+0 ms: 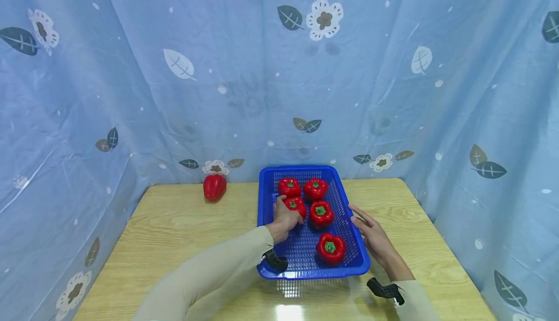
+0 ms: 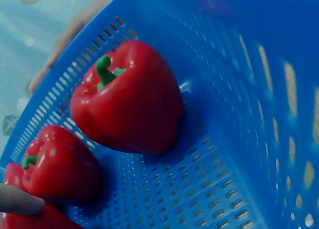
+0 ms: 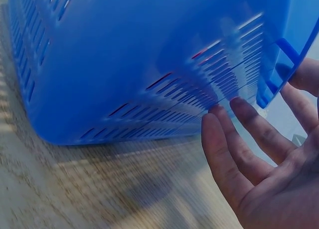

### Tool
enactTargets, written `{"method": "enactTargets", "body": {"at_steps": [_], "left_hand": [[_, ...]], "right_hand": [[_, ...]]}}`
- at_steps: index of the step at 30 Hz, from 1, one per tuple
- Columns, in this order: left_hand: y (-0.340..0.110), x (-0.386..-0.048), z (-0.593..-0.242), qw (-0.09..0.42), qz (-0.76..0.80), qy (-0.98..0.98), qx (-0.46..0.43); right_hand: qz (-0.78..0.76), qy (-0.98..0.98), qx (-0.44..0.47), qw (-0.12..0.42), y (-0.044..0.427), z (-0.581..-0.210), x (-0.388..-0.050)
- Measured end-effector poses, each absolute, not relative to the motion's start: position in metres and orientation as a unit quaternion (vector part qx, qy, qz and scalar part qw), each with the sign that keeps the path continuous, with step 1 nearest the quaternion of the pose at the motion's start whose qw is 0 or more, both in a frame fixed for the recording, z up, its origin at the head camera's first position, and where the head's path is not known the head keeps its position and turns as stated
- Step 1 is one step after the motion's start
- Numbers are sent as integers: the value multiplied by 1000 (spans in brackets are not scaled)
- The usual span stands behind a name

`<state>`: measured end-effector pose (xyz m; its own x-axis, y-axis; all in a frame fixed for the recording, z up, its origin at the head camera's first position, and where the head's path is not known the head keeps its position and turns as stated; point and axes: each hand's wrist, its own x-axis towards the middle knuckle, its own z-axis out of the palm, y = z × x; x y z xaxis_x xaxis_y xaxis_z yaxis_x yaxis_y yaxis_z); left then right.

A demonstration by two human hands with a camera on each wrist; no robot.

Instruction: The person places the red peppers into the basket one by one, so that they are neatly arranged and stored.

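Observation:
In the head view, a blue plastic basket (image 1: 301, 255) with slotted walls holds several red bell peppers with green stems. My left hand (image 1: 285, 219) reaches over its left side and grips a bell pepper (image 1: 298, 206) in the left middle. Nearest to me inside lies another bell pepper (image 1: 330, 249), which looms large as the red pepper (image 2: 129, 102) in the left wrist view. My right hand (image 1: 376, 238) is at the basket's right rim. Its fingers (image 3: 259, 131) are spread, fairly straight, along the outside of the wall in the right wrist view.
One more red bell pepper (image 1: 214, 188) lies outside the basket, at the back left of the wooden table (image 1: 188, 228). A blue curtain (image 1: 244, 92) with leaves and flowers hangs behind the table and along both sides.

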<state>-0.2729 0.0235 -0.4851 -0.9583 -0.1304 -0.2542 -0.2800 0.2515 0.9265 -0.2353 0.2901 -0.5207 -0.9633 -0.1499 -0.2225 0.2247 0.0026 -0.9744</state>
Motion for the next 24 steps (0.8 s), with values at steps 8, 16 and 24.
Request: {"method": "enactTargets", "body": {"at_steps": [8, 16, 24], "left_hand": [[16, -273, -478, 73, 618, 772, -129], [9, -267, -470, 83, 654, 743, -117], [-4, -259, -451, 79, 725, 676, -104]], "right_hand": [[-704, 698, 29, 128, 290, -518, -236], [-706, 696, 22, 133, 290, -519, -236], [-705, 696, 24, 134, 289, -521, -235]]}}
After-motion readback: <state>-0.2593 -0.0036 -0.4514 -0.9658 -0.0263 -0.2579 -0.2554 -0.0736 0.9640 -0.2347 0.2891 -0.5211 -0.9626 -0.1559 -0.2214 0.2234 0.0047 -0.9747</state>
